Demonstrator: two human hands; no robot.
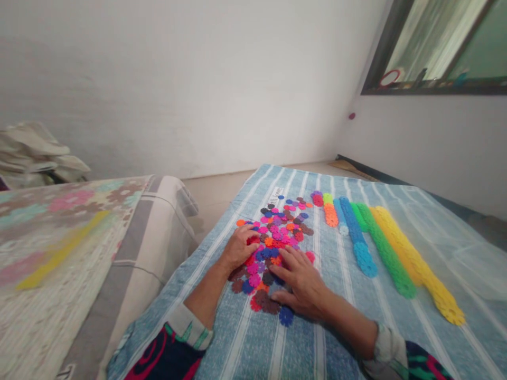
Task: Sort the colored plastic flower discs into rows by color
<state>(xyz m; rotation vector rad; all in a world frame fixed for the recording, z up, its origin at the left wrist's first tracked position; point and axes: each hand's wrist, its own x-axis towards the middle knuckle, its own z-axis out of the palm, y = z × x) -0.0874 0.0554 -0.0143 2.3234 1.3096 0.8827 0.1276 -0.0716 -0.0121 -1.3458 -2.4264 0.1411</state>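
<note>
A loose pile of small flower-shaped plastic discs [277, 237] in pink, red, orange, blue and brown lies on a blue striped cloth [317, 343]. My left hand [240, 245] rests on the pile's left side with fingers curled over the discs. My right hand [303, 282] lies flat on the near part of the pile, fingers stretched toward the left. To the right, sorted discs lie in overlapping rows: a yellow row [412, 264], a green row [382, 248], a blue row [356, 237], a short orange row [330, 214].
A patterned folded blanket and grey-white cushion [158, 237] lie at the left. Folded cloth [35, 153] is stacked at the far left. White walls stand behind, with a window [439, 47] at the upper right. Clear plastic sheet [467, 248] lies at the right.
</note>
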